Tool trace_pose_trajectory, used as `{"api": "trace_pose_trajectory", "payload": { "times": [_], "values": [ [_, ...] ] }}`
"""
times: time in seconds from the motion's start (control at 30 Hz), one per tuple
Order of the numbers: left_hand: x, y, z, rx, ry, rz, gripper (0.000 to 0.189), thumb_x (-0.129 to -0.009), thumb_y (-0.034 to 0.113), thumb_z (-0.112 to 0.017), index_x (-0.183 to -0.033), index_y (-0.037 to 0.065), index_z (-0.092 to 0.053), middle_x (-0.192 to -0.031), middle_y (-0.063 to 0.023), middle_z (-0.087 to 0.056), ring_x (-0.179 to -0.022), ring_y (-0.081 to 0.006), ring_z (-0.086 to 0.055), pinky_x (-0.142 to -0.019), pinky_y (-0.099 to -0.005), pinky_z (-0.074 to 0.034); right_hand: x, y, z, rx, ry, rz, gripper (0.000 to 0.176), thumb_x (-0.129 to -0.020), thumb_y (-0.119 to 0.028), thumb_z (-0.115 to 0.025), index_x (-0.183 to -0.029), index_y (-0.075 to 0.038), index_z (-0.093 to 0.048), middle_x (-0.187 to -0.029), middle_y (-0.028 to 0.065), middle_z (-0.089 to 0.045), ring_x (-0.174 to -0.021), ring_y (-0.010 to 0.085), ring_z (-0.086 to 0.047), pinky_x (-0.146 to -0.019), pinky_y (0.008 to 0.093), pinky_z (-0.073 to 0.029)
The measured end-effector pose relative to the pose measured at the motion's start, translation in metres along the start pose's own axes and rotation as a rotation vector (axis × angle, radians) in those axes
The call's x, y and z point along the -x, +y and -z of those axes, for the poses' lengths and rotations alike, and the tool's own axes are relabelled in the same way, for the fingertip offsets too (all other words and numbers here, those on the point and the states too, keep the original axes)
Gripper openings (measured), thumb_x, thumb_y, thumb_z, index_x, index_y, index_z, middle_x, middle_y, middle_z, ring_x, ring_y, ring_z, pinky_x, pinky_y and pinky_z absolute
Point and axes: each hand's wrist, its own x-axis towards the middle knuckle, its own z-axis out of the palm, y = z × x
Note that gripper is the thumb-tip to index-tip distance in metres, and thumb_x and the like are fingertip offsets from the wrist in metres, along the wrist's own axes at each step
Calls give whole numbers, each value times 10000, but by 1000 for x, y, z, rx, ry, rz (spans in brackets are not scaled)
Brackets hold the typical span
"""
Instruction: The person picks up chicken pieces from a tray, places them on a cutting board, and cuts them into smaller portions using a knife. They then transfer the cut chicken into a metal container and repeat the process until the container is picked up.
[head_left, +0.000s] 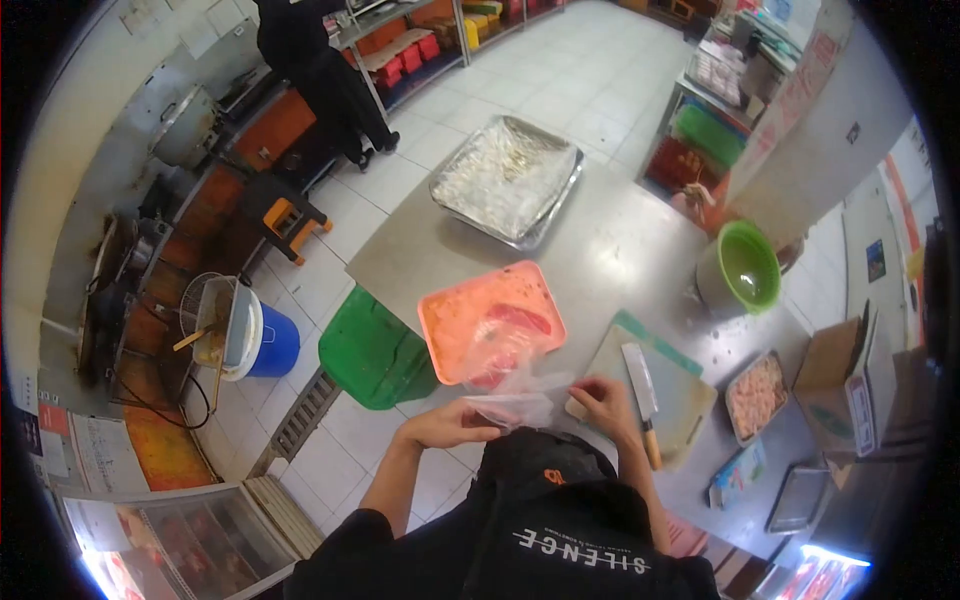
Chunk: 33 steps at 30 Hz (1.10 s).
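Note:
A clear plastic bag (505,355) with red meat in its far part lies over the near right side of an orange tray (455,310). My left hand (450,424) is closed on the bag's near left edge. At the bag's right side, my right hand (602,400) pinches its edge, thumb and fingers together. Just right of that hand, a knife (640,385) with a wooden handle lies on a cutting board (690,400).
The steel table (620,230) bears a foil-like tray under plastic wrap (510,175), a green bucket (745,270), a tray of pale meat (757,398) and a cardboard box (830,375). A green bin (370,350) stands at its left. A person (320,75) stands far left.

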Motion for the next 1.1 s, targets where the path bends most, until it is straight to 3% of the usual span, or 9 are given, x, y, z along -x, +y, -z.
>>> {"api": "trace_pose_trajectory", "payload": {
  "times": [0.27, 0.47, 0.53, 0.6, 0.77, 0.83, 0.97, 1.07, 1.1],
  "values": [
    [-28, 10, -6, 40, -21, 62, 515, -1056, 291, -587, -1491, 31, -492, -1482, -110, -526, -1401, -193, -453, -1179, -383, -350, 4, -61, -25, 186, -396, 194, 259, -922, -115, -755, -1169, -41, -736, -909, 86, -740, -836, 161, -677, -820, 289, -544],
    [-9, 2, 10, -344, 512, -67, 593, -934, 164, -739, -1468, 57, -505, -1424, -152, -571, -1307, -230, -553, -1035, -407, -494, -5, -26, 23, 60, 51, 48, 115, -941, -46, -698, -1046, 0, -689, -849, 65, -684, -779, 135, -647, -757, 281, -534],
    [-8, -12, 5, -1032, 777, 10, 590, -846, 140, -797, -1388, 51, -581, -1331, -187, -640, -1219, -260, -633, -990, -403, -532, -1, -27, 21, -74, 116, 49, 134, -938, -36, -694, -1062, -21, -646, -914, 60, -677, -817, 139, -647, -754, 291, -531],
    [-14, -46, 20, -1137, 778, 147, 602, -794, 147, -826, -1347, 53, -608, -1272, -207, -664, -1150, -287, -670, -959, -406, -550, 3, -30, 16, -223, 103, 17, 170, -937, -26, -691, -1085, -46, -611, -977, 53, -666, -866, 147, -645, -772, 303, -529],
    [-40, -76, 56, -656, 815, 64, 565, -772, 177, -835, -1288, 45, -646, -1123, -208, -718, -961, -304, -730, -818, -402, -599, 15, -28, -24, -1013, -115, 112, 199, -948, -20, -684, -1095, -115, -589, -1081, 38, -650, -984, 165, -627, -867, 332, -516],
    [-47, -39, 27, -1172, 800, -225, 417, -829, 202, -778, -1201, 32, -694, -995, -177, -746, -864, -293, -746, -782, -399, -603, 15, -46, -43, -1098, -48, 94, 187, -958, -28, -681, -1091, -122, -590, -1084, 23, -641, -984, 164, -621, -884, 332, -508],
    [-60, -84, 33, -814, 797, -133, 306, -855, 179, -757, -1106, 4, -737, -945, -173, -761, -778, -274, -758, -709, -380, -613, 13, -60, -53, -1197, -38, 29, 170, -966, -9, -661, -1083, -118, -602, -1105, 14, -633, -989, 181, -626, -874, 318, -506],
    [-73, -44, 28, -635, 865, -188, 270, -872, 145, -750, -1090, -14, -741, -912, -160, -761, -740, -223, -749, -662, -340, -605, 12, -35, -76, -646, -83, 80, 146, -978, 10, -622, -1082, -92, -606, -1154, 17, -637, -1001, 196, -646, -830, 321, -528],
    [-72, -31, 21, -550, 862, -173, 263, -878, 140, -746, -1088, -18, -740, -899, -153, -759, -735, -208, -743, -652, -327, -597, 14, -41, -89, -405, -77, 325, 191, -927, 45, -627, -1088, -55, -602, -1146, 69, -653, -973, 249, -673, -757, 358, -555]
  ]
}}
